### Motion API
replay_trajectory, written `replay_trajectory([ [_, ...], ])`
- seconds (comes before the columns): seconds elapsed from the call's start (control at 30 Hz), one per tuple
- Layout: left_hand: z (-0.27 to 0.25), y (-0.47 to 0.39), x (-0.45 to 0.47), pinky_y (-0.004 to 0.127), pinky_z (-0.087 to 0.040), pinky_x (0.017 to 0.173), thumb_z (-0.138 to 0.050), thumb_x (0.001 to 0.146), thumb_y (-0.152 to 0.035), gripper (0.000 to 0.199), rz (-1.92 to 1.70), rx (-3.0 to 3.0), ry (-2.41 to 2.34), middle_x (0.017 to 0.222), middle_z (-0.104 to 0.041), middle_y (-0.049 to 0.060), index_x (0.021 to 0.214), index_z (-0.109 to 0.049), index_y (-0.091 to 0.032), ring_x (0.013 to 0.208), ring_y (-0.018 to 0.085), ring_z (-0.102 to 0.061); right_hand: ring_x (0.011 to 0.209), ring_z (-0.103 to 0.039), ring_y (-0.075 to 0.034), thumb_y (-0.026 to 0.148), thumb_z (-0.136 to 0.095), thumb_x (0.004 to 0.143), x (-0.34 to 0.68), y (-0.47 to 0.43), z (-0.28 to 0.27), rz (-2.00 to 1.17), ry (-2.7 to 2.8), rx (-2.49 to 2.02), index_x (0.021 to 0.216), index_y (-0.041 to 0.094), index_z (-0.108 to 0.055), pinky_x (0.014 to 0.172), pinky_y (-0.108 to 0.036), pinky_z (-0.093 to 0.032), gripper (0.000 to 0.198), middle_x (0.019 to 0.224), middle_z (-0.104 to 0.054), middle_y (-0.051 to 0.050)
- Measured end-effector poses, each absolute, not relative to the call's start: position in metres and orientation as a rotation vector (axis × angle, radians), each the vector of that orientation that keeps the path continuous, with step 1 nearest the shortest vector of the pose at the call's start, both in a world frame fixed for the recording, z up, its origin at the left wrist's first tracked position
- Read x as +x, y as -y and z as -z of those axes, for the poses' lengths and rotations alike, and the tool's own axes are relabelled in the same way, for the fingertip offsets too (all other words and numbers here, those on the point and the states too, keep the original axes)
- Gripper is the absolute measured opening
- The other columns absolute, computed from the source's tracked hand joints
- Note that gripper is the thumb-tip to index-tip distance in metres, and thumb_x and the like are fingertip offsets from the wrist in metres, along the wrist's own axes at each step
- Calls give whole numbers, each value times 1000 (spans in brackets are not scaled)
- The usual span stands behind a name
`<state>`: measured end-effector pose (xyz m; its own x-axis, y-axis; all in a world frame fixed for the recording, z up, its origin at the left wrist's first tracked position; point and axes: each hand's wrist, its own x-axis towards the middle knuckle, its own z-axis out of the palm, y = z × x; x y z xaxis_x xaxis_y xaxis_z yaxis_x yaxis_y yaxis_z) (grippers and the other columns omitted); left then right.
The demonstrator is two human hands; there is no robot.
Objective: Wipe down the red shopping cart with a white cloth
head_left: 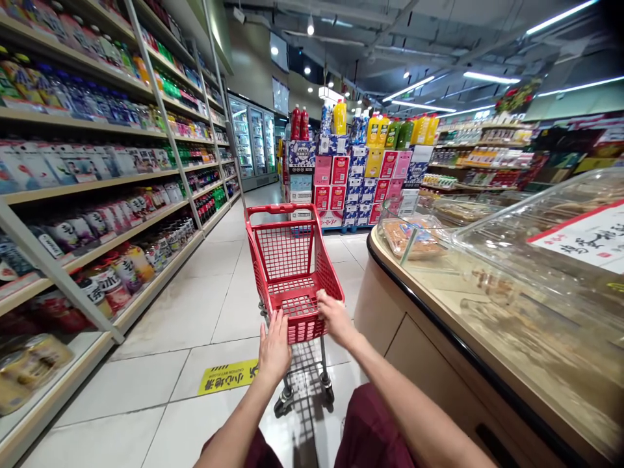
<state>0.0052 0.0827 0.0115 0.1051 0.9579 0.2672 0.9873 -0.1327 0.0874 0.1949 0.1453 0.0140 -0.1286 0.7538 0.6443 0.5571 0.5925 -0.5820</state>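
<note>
A red plastic shopping cart point(291, 283) stands in front of me on grey legs with castors, its basket bare inside and its handle bar point(280, 208) at the far end. My left hand point(275, 344) reaches to the near left corner of the basket. Its fingers are stretched out and lie against the rim. At the near right corner, my right hand point(335, 317) has its fingers curled over the basket edge. Part of that grip is hidden behind the hand itself.
Shelves point(97, 175) of bottled drinks line the left side. A curved display counter point(409, 292) with clear covers stands close on the right. Stacked drink cartons point(341, 185) rise beyond the cart. A yellow wet-floor sticker point(229, 377) marks the tiles.
</note>
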Motion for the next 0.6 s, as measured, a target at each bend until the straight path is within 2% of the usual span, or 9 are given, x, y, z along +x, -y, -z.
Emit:
replay_trajectory([
  [0.07,-12,-84,8,45,-22,107,-35,64,-2,67,383,-2255,1984,142,-27,8,131,-32,-11,132,20,-19,117,-43,-20,6,-42,68,162,-139,-2,-178,1897,-1022,100,18,-62,99,-40,-34,39,121,-54,-8],
  [0.13,-13,-84,6,45,-23,106,-35,65,-2,67,367,-2250,1986,142,-27,9,131,-32,-11,132,20,-19,126,-32,-24,7,-46,66,141,-136,8,-83,1982,-1035,118,14,-52,102,-47,-26,53,132,-42,-12],
  [0.2,-14,-85,3,46,-22,107,-35,64,-2,67,343,-2253,1979,142,-27,9,131,-31,-12,132,20,-19,127,-28,-26,7,-47,66,145,-139,12,-34,2043,-1114,126,14,-43,101,-51,-24,60,136,-36,-14],
  [0.37,-16,-86,-2,48,-20,107,-36,61,1,71,329,-2240,1982,144,-23,9,130,-34,-16,133,20,-17,119,-41,-22,1,-37,71,205,-159,10,-31,2017,-1314,116,17,-54,97,-47,-32,50,126,-49,-13],
  [0.5,-15,-88,5,46,-22,106,-39,63,-2,67,351,-2209,2018,143,-24,12,129,-35,-13,133,22,-15,118,-42,-22,3,-38,73,173,-151,16,-20,1983,-1253,114,16,-56,98,-45,-30,46,122,-52,-13],
  [0.6,-15,-87,2,46,-22,106,-39,64,-3,66,344,-2207,2001,143,-25,11,129,-35,-13,133,22,-16,123,-35,-22,5,-41,73,133,-142,19,-25,2087,-1136,118,16,-52,100,-47,-27,48,126,-49,-12],
])
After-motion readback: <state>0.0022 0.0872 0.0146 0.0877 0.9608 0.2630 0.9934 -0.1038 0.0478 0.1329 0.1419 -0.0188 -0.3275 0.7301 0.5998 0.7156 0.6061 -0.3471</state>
